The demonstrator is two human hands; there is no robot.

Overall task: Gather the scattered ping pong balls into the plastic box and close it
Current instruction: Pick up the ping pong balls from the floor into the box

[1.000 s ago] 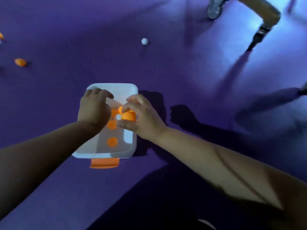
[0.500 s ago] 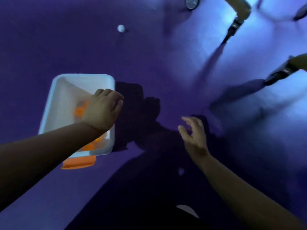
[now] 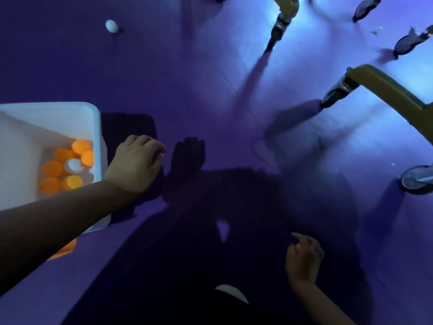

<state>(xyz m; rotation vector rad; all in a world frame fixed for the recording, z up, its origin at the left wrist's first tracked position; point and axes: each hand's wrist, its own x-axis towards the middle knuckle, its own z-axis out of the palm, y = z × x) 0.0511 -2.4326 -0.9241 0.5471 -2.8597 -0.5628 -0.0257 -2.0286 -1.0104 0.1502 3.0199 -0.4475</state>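
The white plastic box [image 3: 97,127] stands open on the purple floor at the left edge. Several orange ping pong balls [image 3: 52,168] and one white ball [image 3: 74,165] lie in its near right corner. My left hand [image 3: 137,161] hovers just right of the box wall, fingers curled down with nothing visible in them; its forearm crosses the box's near corner. My right hand [image 3: 304,256] is low at the right in deep shadow, fingers loosely bent and apart, holding nothing I can see. A lone white ball [image 3: 111,26] lies far off at the upper left.
An orange tab [image 3: 66,248] pokes out under the box's near edge. Olive chair legs with casters [image 3: 334,96] [image 3: 280,26] stand at the upper right, and a wheel [image 3: 417,179] sits at the right edge. My own shadow darkens the floor in the middle.
My right hand dropped its orange ball into the box, then drew back down to the right. My left hand left the box rim and moved right. The view swung right.
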